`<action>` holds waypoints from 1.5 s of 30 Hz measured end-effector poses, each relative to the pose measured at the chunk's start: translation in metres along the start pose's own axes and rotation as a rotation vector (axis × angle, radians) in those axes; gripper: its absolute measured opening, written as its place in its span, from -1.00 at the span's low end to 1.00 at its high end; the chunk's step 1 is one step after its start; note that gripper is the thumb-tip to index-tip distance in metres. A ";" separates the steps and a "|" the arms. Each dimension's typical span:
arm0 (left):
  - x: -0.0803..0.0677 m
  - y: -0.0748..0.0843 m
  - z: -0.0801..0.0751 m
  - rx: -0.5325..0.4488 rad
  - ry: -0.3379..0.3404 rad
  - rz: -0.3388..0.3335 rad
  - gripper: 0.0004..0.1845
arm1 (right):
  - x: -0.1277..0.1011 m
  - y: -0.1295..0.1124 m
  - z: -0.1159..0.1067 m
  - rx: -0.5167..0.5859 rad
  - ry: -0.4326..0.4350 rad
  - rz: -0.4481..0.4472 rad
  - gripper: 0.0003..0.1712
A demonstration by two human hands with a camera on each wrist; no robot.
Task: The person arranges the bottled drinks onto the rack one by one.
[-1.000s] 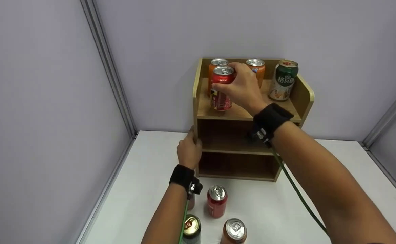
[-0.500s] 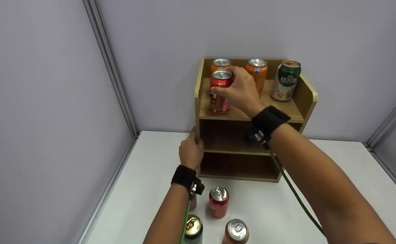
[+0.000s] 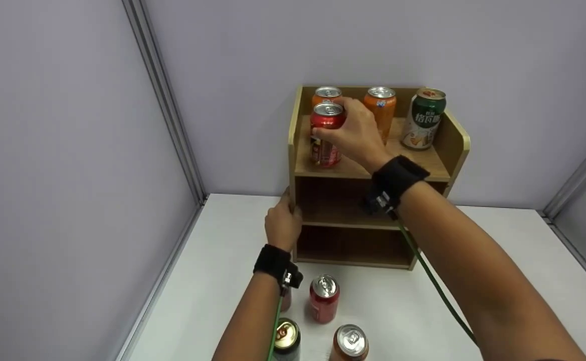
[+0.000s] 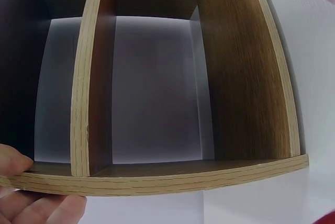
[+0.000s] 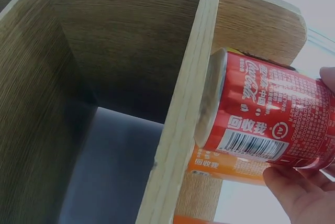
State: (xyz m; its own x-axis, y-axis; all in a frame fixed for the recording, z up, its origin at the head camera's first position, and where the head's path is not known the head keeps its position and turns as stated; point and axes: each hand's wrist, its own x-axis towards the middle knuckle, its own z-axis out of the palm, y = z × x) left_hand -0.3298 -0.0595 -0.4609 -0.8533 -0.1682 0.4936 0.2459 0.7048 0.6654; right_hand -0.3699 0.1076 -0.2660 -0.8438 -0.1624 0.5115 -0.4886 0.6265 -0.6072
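A glossy red aluminium drink can [image 3: 327,145] with a silver lid is standing roughly upright at the front left of the top tier of a light-brown wooden shelf unit [image 3: 343,224]. Its wall is showing white Coca-Cola script, Chinese lettering, a recycling mark, a barcode panel and a yellow-and-black patch. Whether its base is touching the board, I cannot tell.

The right hand [image 3: 357,129] is gripping the can's upper half from three o'clock, its thumb and fingers pinching opposite sides. At twelve o'clock, just behind, an orange can with a silver lid [image 3: 328,93] is standing partly hidden. Another orange can [image 3: 382,118] is standing towards two o'clock, and a green-and-white can with a gold-toned rim [image 3: 423,120] between two and three.

At seven o'clock, the left hand [image 3: 282,225] is holding the unit's left side panel, thumb inside and fingers outside, pinching the wood.

Well below, near six o'clock, a second red can [image 3: 324,303] is standing on the white surface [image 3: 423,311]. Farther down, a silver-topped orange can [image 3: 350,343] and a dark can with a gold lid [image 3: 286,335] are standing, the latter partly behind the left forearm.
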 end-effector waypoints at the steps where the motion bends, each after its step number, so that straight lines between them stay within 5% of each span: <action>1: 0.000 0.000 0.000 -0.004 -0.004 0.000 -0.50 | 0.000 0.001 0.000 -0.003 -0.001 -0.005 -0.20; 12: 0.000 -0.002 -0.001 0.004 -0.009 -0.010 -0.57 | -0.007 0.007 0.001 0.008 -0.048 0.000 0.10; 21: 0.002 -0.001 -0.003 0.023 -0.012 -0.017 -0.59 | -0.041 0.005 -0.015 0.021 0.050 -0.067 0.16; 26: 0.002 -0.001 -0.002 0.025 -0.010 -0.018 -0.61 | -0.077 0.002 -0.026 0.058 0.093 -0.170 0.06; 32: 0.004 -0.004 0.000 0.027 0.014 -0.004 -0.87 | -0.133 0.005 -0.031 0.137 0.074 -0.255 -0.01; 38: 0.006 -0.004 0.001 0.025 0.020 0.002 -0.87 | -0.201 0.026 -0.020 0.217 0.041 -0.200 -0.04; 45: 0.003 -0.003 0.001 0.009 -0.006 -0.020 -0.70 | -0.272 0.048 0.004 0.178 0.021 -0.084 -0.08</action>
State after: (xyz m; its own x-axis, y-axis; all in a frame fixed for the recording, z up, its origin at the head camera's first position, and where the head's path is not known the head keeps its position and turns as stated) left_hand -0.3337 -0.0617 -0.4614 -0.8610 -0.1782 0.4764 0.2245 0.7074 0.6702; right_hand -0.1645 0.1785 -0.4369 -0.7947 -0.1908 0.5762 -0.5898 0.4668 -0.6589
